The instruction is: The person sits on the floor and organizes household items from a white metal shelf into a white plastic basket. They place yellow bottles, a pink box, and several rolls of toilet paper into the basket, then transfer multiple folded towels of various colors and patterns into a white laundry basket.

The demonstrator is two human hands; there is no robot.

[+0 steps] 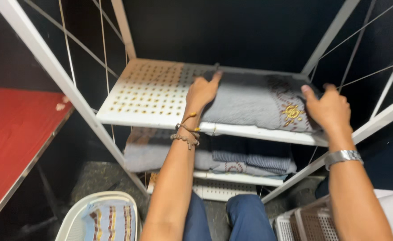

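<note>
Table: red top (18, 134) at nine o'clock, metal-edged, well apart from both hands
Basket: white basket (71, 221) at seven o'clock, a striped cloth (109, 221) lying inside
Shelf: white perforated shelf (147, 96) of a metal rack, bare at its ten o'clock half
Left hand: left hand (202, 91) with beaded bracelets at the wrist, fingers pressed on the towel's near-left edge, gripping it
Towel: folded grey towel (250, 105) with gold embroidery, lying on the shelf's right half, at twelve o'clock
Lower stack: folded towels (214, 158) on the shelf beneath
Right hand: right hand (328, 109) above a wristwatch (343, 157), curled over the towel's right edge at two o'clock
Crate: pale slatted crate (303, 225) at five o'clock
</note>
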